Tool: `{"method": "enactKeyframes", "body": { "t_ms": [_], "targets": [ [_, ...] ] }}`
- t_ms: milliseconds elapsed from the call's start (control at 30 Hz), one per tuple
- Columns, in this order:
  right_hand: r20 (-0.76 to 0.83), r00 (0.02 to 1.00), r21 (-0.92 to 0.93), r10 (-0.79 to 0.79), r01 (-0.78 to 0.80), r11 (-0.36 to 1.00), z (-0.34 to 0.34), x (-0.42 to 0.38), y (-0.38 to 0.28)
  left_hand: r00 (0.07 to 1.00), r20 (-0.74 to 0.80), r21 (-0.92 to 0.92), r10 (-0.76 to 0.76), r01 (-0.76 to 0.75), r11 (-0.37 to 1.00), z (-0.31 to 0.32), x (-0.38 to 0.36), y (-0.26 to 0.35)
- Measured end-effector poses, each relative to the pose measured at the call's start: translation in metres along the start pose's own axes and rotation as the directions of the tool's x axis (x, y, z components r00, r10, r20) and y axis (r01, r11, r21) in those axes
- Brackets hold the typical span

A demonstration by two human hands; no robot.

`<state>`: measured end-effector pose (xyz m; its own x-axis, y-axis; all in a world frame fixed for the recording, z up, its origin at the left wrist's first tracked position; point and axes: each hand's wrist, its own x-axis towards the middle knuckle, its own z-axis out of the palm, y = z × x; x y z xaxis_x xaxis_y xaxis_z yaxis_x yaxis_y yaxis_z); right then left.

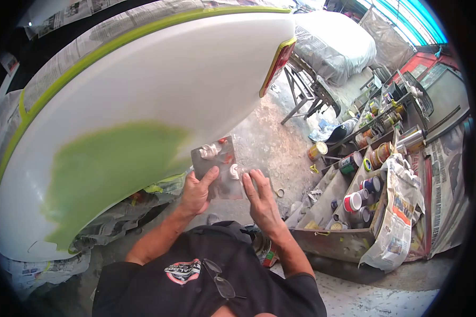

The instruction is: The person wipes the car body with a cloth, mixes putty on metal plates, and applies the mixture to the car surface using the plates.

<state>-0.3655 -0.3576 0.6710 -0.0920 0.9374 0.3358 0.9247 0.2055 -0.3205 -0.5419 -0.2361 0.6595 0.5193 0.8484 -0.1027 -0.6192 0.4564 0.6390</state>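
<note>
My left hand (pixel 197 191) grips the left edge of a flat grey mixing board (pixel 223 186), thumb on top. On the board lie a pale smear of paste (pixel 210 151), a whitish dab (pixel 234 171) and some reddish-orange patches. At the board's right side is my right hand (pixel 263 206), its fingers together and pointing forward. What those fingers pinch is too thin and blurred to make out. Beyond my left hand curves a white vehicle panel (pixel 195 68) with a large sanded green patch (pixel 111 158).
Yellow-green masking tape (pixel 90 55) and newspaper edge the panel, which has a red tail light (pixel 277 66). At right stands a wooden tray (pixel 328 239) of paint cans (pixel 353 202), with newspaper (pixel 399 211) over its side. A plastic-covered vehicle (pixel 336 45) sits behind a metal stand (pixel 301 95).
</note>
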Motion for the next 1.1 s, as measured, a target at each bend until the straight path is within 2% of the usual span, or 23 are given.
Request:
{"method": "enactKeyframes", "body": {
  "t_ms": [67, 133, 167, 200, 300, 333, 467, 533, 567, 633, 700, 733, 833, 900, 967, 1000, 1033, 1100],
  "targets": [
    [0.154, 0.987, -0.179, 0.040, -0.012, 0.984, -0.003, -0.009, 0.014, 0.998, -0.002, 0.037, 0.058, -0.058, 0.998, 0.004, 0.000, 0.010],
    [-0.001, 0.997, -0.127, 0.081, -0.080, 0.989, -0.009, -0.008, 0.018, 0.990, 0.011, 0.096, 0.140, -0.141, 0.985, 0.011, 0.002, 0.022],
    [-0.071, 0.992, -0.098, 0.103, -0.110, 0.989, -0.021, -0.002, 0.013, 0.988, 0.020, 0.192, 0.151, -0.152, 0.970, 0.010, 0.004, 0.022],
    [-0.215, 0.972, -0.086, 0.092, -0.112, 0.990, -0.033, 0.008, 0.004, 0.988, 0.030, 0.289, 0.151, -0.153, 0.945, 0.008, 0.004, 0.020],
    [-0.077, 0.997, -0.192, -0.015, 0.000, 0.981, -0.017, 0.015, -0.023, 0.973, 0.045, 0.523, 0.227, -0.216, 0.825, 0.017, 0.002, 0.017],
    [-0.063, 0.998, -0.197, 0.015, -0.027, 0.980, -0.019, 0.017, -0.036, 0.963, 0.052, 0.588, 0.264, -0.244, 0.771, 0.020, -0.001, 0.017],
    [-0.189, 0.979, -0.224, 0.079, -0.121, 0.967, -0.035, 0.026, -0.034, 0.979, 0.011, 0.562, 0.204, -0.175, 0.808, 0.006, 0.002, 0.008],
    [-0.081, 0.996, -0.285, -0.024, 0.000, 0.959, -0.023, 0.023, -0.035, 0.990, 0.034, 0.575, 0.140, -0.134, 0.807, 0.007, 0.004, 0.008],
    [-0.030, 0.997, -0.311, -0.077, 0.064, 0.948, -0.021, 0.025, -0.035, 0.983, 0.043, 0.593, 0.179, -0.169, 0.787, 0.008, 0.006, 0.009],
    [-0.101, 0.993, -0.318, -0.057, 0.022, 0.948, -0.033, 0.027, -0.028, 0.964, 0.049, 0.628, 0.261, -0.233, 0.743, 0.008, 0.005, 0.009],
    [-0.196, 0.981, -0.304, -0.001, -0.060, 0.951, -0.034, 0.030, -0.028, 0.984, 0.049, 0.603, 0.171, -0.166, 0.780, 0.007, 0.005, 0.015],
    [-0.104, 0.993, -0.247, -0.054, 0.027, 0.969, -0.020, 0.031, -0.025, 0.990, 0.056, 0.590, 0.127, -0.136, 0.796, 0.008, 0.006, 0.017],
    [-0.055, 0.992, -0.096, -0.110, 0.104, 0.990, -0.021, 0.025, -0.014, 0.991, 0.007, 0.548, 0.133, -0.115, 0.828, 0.000, 0.010, 0.009],
    [-0.149, 0.989, 0.223, 0.018, 0.016, 0.975, -0.026, 0.027, -0.011, 0.996, -0.002, 0.489, 0.092, -0.079, 0.868, -0.006, 0.012, 0.005],
    [-0.223, 0.962, 0.509, 0.155, -0.021, 0.861, -0.025, 0.034, -0.014, 0.998, -0.011, 0.379, 0.056, -0.048, 0.924, -0.002, 0.014, 0.004],
    [-0.179, 0.973, 0.571, 0.144, -0.016, 0.820, -0.008, 0.030, -0.009, 0.999, -0.016, 0.303, 0.038, -0.032, 0.953, 0.004, 0.014, 0.005],
    [-0.175, 0.980, 0.411, 0.094, -0.014, 0.912, 0.004, 0.022, -0.002, 1.000, -0.018, 0.226, 0.021, -0.016, 0.974, 0.009, 0.014, 0.006],
    [-0.129, 0.992, 0.057, 0.000, 0.008, 0.998, 0.015, 0.002, 0.013, 0.997, -0.065, 0.217, 0.040, -0.025, 0.976, 0.005, 0.014, 0.006]
  ]
}}
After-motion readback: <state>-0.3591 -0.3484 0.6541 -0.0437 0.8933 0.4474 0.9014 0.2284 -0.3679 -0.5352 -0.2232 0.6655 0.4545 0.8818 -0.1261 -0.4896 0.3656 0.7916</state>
